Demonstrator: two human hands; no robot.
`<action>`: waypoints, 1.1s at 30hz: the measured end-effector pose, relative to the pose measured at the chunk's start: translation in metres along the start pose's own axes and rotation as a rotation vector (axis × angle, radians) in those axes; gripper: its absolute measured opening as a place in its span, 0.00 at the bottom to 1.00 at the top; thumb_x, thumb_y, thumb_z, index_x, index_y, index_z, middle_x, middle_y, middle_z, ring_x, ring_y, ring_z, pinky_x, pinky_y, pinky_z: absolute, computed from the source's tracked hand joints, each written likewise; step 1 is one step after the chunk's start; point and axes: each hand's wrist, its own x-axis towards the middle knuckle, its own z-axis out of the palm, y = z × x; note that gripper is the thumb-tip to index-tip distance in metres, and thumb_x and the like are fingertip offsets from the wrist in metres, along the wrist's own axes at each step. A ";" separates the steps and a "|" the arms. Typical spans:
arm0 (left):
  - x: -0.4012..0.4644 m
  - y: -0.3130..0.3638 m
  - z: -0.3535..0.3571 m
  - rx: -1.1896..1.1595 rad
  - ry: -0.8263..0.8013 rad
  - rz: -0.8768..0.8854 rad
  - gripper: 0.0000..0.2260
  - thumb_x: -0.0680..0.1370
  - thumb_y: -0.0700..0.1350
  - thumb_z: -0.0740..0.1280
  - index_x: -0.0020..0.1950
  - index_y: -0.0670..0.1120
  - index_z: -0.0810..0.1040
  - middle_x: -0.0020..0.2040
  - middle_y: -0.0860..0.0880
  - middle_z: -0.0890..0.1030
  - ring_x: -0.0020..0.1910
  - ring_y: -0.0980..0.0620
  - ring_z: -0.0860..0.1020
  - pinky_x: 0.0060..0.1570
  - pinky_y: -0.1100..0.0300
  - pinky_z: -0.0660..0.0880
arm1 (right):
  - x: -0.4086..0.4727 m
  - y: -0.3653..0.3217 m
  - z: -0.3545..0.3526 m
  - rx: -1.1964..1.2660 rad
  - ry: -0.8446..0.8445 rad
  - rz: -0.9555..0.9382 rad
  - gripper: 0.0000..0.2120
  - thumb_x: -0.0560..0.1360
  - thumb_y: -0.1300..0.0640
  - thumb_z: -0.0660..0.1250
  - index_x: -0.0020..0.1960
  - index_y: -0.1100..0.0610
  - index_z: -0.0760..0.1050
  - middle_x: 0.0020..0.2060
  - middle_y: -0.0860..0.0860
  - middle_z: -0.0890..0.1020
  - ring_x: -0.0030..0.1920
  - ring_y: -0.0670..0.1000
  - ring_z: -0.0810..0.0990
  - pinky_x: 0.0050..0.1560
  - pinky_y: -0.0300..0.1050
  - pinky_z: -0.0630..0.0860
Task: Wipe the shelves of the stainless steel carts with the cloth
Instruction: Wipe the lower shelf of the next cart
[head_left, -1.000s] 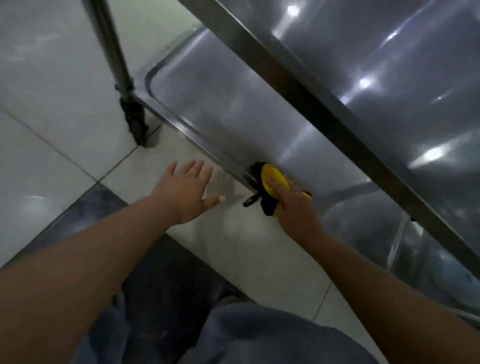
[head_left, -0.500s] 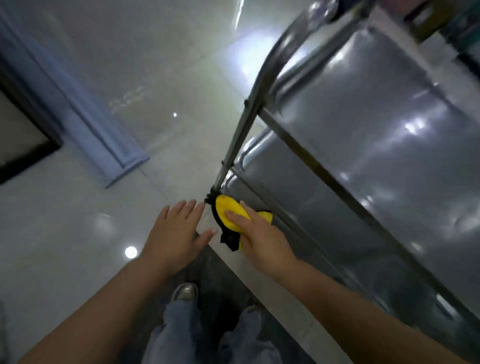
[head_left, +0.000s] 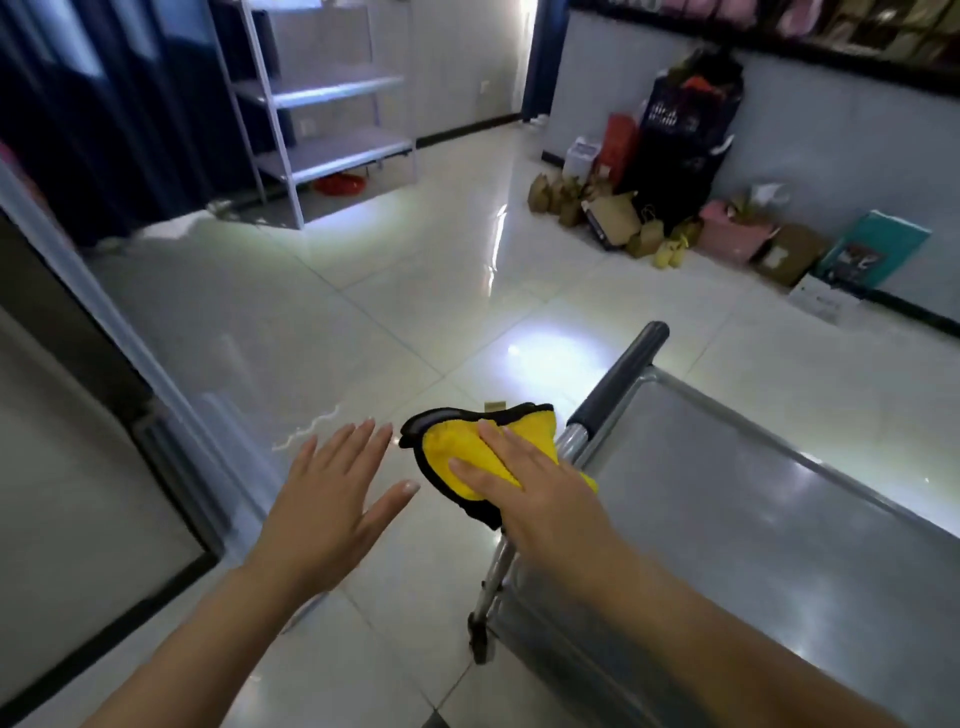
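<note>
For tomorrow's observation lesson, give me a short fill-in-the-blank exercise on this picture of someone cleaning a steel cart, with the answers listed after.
1. The cloth under the right hand is black-edged and ____ in colour.
2. The left hand holds ____, with its fingers spread over the floor.
3. The cart's top shelf is made of shiny ____.
4. The cart handle has a dark ____ grip.

Answers: yellow; nothing; steel; grey

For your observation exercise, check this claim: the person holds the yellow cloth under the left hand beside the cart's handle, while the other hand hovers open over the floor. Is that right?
Not quite. The head view shows the yellow cloth under the right hand, not the left. It sits beside the cart's handle, and the left hand hovers open over the floor.
</note>
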 end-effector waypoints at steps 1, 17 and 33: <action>0.015 0.000 -0.010 0.023 0.014 0.003 0.43 0.67 0.73 0.30 0.78 0.54 0.44 0.79 0.54 0.49 0.78 0.55 0.46 0.75 0.55 0.38 | 0.012 0.012 -0.003 -0.042 0.030 -0.018 0.34 0.64 0.69 0.64 0.68 0.49 0.74 0.69 0.58 0.72 0.66 0.63 0.75 0.44 0.59 0.79; 0.293 -0.052 -0.026 0.155 -0.044 0.105 0.51 0.62 0.75 0.23 0.79 0.52 0.46 0.80 0.52 0.51 0.78 0.53 0.49 0.76 0.50 0.43 | 0.192 0.153 0.042 -0.158 0.056 0.149 0.38 0.57 0.68 0.79 0.64 0.46 0.77 0.66 0.55 0.77 0.61 0.60 0.79 0.37 0.53 0.79; 0.552 -0.035 0.004 0.228 -0.168 0.465 0.50 0.63 0.74 0.24 0.79 0.51 0.46 0.80 0.50 0.50 0.78 0.52 0.49 0.76 0.50 0.43 | 0.280 0.304 0.081 -0.116 0.004 0.574 0.35 0.60 0.71 0.76 0.64 0.49 0.78 0.66 0.58 0.76 0.59 0.64 0.79 0.37 0.55 0.78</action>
